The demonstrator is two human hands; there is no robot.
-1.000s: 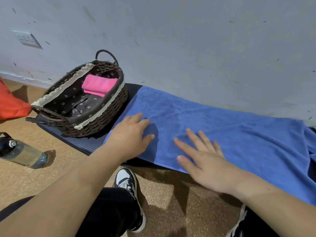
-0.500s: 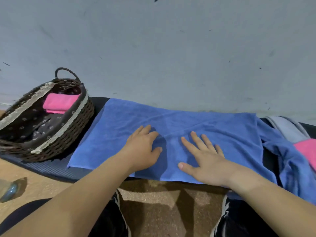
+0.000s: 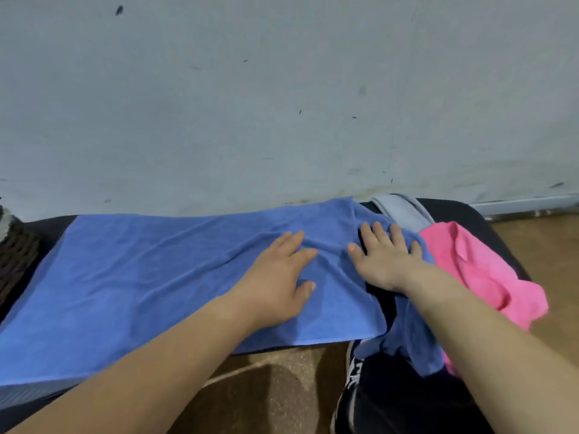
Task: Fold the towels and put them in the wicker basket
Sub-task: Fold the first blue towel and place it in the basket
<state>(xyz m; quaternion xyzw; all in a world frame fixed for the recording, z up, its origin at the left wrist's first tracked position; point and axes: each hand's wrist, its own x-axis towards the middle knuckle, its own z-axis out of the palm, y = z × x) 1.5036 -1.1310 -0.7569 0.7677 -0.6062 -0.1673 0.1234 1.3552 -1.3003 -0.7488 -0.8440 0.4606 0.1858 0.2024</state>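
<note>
A blue towel (image 3: 150, 277) lies spread flat along a dark mat (image 3: 495, 223) by the wall. My left hand (image 3: 279, 277) rests palm down on its right part, fingers straight. My right hand (image 3: 382, 255) lies flat on the towel's rumpled right end, fingers spread. A crumpled pink towel (image 3: 479, 270) sits just right of my right hand, and a grey towel (image 3: 401, 208) lies behind it. Only a sliver of the wicker basket (image 3: 15, 261) shows at the left edge.
A grey wall (image 3: 282, 104) rises directly behind the mat. Brown floor (image 3: 545, 261) lies to the right and in front. My dark trouser legs and a black-and-white shoe (image 3: 354, 377) are below the mat's near edge.
Both hands have slid to the right along the blue towel, and the view has swung right with them. The basket has almost left the frame; the pink and grey towels have come into view.
</note>
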